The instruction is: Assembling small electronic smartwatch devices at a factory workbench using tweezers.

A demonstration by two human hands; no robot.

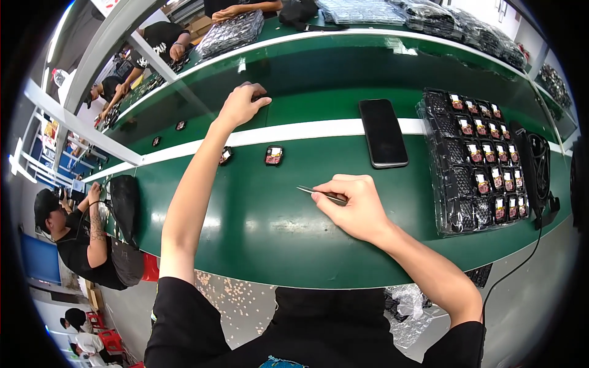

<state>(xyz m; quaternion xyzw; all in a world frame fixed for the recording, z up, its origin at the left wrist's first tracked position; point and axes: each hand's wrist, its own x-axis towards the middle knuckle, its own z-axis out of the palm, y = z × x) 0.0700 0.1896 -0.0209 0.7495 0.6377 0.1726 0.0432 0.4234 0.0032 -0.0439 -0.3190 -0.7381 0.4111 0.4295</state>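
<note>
Two bare hands work over a long, green bench with a white strip along it. The right hand (pixel 354 205) holds one pair of slim, silver metal tweezers (pixel 328 195), points toward the left, above the bench (pixel 276 245). The left hand (pixel 244 103) reaches past the white strip (pixel 313 133), its fingers loosely bent; whether anything is between them cannot be told.

Four small, black, squarish pieces with white-and-red labels lie loose. One (pixel 274 155) is on the near side of the strip, between the two hands; a second (pixel 226 155) is just left of it, partly hidden by the left forearm. Two more lie beyond the strip, farther left.

To the right is one black plastic tray (pixel 451 216) of square pockets, seemingly five rows of five. It appears to hold nineteen similar labelled pieces: four in each of the upper four rows and three in the nearest row. The pockets down its left side are bare.

One black, rectangular phone (pixel 383 133) lies left of the tray, across the strip. A coiled black cable (pixel 537 165) rests at the tray's right. One black bag (pixel 124 205) sits at the bench's left end, beside a person (pixel 86 242) in a black cap.
</note>
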